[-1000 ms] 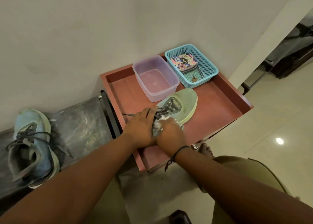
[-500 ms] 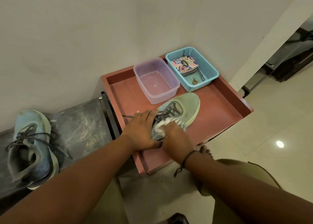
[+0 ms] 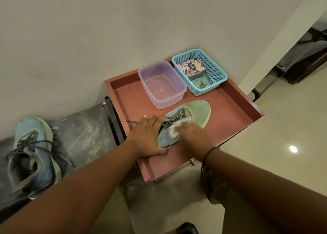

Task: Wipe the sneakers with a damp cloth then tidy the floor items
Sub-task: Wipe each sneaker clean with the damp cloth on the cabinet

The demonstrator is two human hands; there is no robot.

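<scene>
The green sneaker [image 3: 192, 116] lies on its side on the red tray-topped bench [image 3: 228, 108], toe toward the far right, just in front of a clear plastic tub [image 3: 161, 85]. The left hand [image 3: 147, 138] presses down over its heel and collar, fingers curled around the shoe in a holding grip. The right hand [image 3: 193, 136] clutches a white cloth [image 3: 176, 128] bunched against the laces and upper; this hand is motion-blurred. A blue mesh basket [image 3: 215, 74] beside the tub holds a floral pouch [image 3: 192, 67]. The second sneaker [image 3: 33, 154], bluish, sits on a dark surface [image 3: 83, 132] left of the bench.
</scene>
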